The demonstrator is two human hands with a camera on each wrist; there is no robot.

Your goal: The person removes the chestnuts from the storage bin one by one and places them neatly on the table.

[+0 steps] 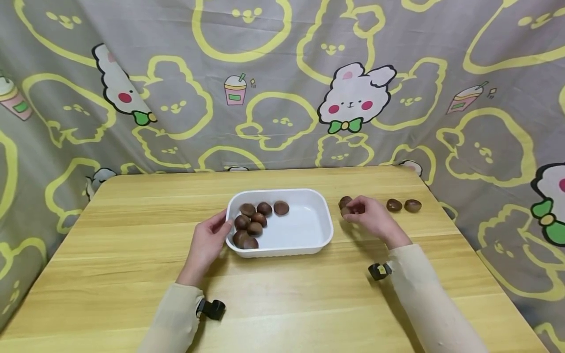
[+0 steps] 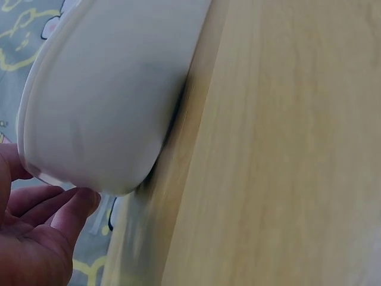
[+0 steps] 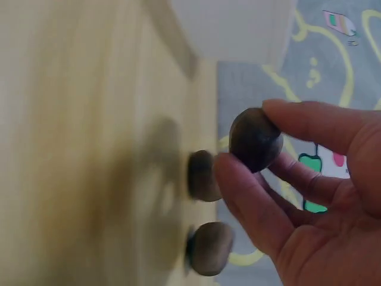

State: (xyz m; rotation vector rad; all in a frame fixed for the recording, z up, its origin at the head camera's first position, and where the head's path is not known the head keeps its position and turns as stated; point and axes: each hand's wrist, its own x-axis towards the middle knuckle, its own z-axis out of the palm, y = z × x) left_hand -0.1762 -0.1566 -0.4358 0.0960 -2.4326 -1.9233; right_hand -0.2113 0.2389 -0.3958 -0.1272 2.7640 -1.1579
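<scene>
A white rectangular dish (image 1: 304, 251) stands on the table with several brown chestnuts (image 1: 255, 228) grouped in its left half. My left hand (image 1: 207, 242) holds the dish's left end; the left wrist view shows the fingers and thumb (image 2: 15, 159) at its rim. Right of the dish, my right hand (image 1: 372, 218) pinches one chestnut (image 3: 256, 140) between thumb and fingertips, raised off the table. Another chestnut (image 1: 345, 201) shows just behind the held one. In the right wrist view, two chestnuts (image 3: 211, 249) sit on the wood past the fingers.
Two more chestnuts (image 1: 403, 205) lie to the right of my right hand, near the table's right edge. The wooden table (image 1: 282, 299) runs back to a grey patterned curtain (image 1: 282, 73). Each sleeve carries a black wrist camera (image 1: 212, 309).
</scene>
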